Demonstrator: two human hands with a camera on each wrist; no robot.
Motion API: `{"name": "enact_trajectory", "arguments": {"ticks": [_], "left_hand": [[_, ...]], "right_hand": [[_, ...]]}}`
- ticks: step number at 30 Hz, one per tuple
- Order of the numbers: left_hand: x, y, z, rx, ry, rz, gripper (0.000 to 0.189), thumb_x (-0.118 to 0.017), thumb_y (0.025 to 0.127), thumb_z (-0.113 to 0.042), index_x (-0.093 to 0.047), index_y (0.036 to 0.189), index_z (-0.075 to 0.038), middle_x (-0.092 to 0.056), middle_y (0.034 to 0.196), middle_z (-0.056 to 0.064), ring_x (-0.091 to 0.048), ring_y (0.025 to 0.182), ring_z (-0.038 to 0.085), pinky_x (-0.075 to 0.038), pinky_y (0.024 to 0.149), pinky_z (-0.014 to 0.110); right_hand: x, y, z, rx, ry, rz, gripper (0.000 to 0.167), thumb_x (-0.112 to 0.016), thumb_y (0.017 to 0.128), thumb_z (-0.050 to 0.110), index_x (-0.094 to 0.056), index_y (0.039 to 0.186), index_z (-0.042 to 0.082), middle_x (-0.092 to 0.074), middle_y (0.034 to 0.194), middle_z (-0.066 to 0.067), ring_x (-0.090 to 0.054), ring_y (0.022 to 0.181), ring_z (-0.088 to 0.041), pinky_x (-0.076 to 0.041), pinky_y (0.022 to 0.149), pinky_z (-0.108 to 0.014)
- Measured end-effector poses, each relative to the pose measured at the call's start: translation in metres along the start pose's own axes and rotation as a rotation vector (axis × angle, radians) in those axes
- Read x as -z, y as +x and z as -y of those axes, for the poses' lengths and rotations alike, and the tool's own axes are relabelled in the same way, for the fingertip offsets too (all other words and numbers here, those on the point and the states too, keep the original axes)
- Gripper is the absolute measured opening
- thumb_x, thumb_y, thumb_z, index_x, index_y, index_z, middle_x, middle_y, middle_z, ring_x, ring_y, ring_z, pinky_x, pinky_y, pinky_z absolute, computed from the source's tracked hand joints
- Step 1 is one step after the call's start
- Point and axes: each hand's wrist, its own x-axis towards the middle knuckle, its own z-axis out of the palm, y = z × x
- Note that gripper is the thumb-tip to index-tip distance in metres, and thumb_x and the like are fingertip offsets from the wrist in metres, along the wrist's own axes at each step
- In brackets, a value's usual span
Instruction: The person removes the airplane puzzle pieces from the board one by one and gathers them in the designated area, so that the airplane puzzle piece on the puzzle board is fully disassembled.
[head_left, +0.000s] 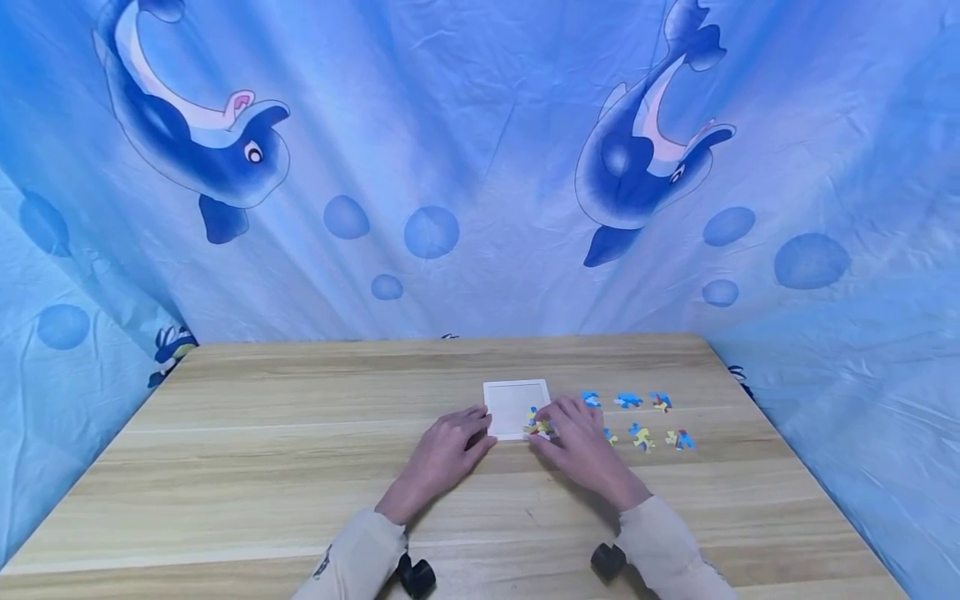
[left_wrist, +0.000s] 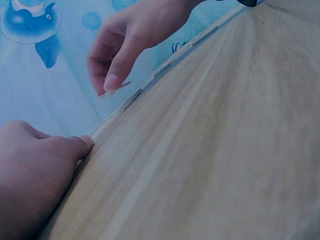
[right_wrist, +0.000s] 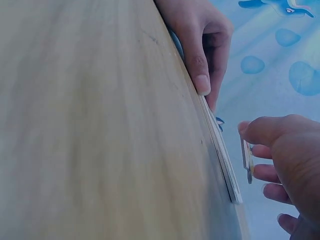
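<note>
A white square puzzle tray (head_left: 512, 404) lies on the wooden table. At its left side and near corner, the left hand (head_left: 450, 443) holds the edge; the right wrist view shows that thumb (right_wrist: 201, 84) against the tray's rim. Over the tray's near right corner, the right hand (head_left: 583, 443) pinches a thin jigsaw piece (right_wrist: 246, 156) between thumb and fingers, raised and tilted in both wrist views. Yellow, blue and red colouring (head_left: 537, 425) shows at its fingertips in the head view. Whether another piece lies beneath is hidden by the hand.
Loose jigsaw pieces lie in two rows right of the tray, among them a blue one (head_left: 627, 401), a yellow-blue one (head_left: 641, 437) and a red-blue one (head_left: 681, 439). The right hand partly covers the nearest ones. A blue dolphin-print curtain (head_left: 480, 167) surrounds the table (head_left: 300, 467).
</note>
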Motion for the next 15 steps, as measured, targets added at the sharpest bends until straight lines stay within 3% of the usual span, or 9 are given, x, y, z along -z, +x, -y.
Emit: {"name": "enact_trajectory", "arguments": {"ticks": [15], "left_hand": [[0.002,0.000,-0.002,0.017,-0.020,0.011,0.037,-0.063,0.094,-0.036,-0.069,0.120,-0.010,-0.063,0.127,0.007,-0.057,0.120,0.022,-0.048,0.099,0.044]], "right_hand": [[0.022,-0.027,-0.020,-0.015,-0.052,-0.017,0.029,-0.074,0.084,0.031,-0.065,0.106,0.014,-0.059,0.109,0.003,-0.047,0.106,-0.020,-0.034,0.089,-0.044]]}}
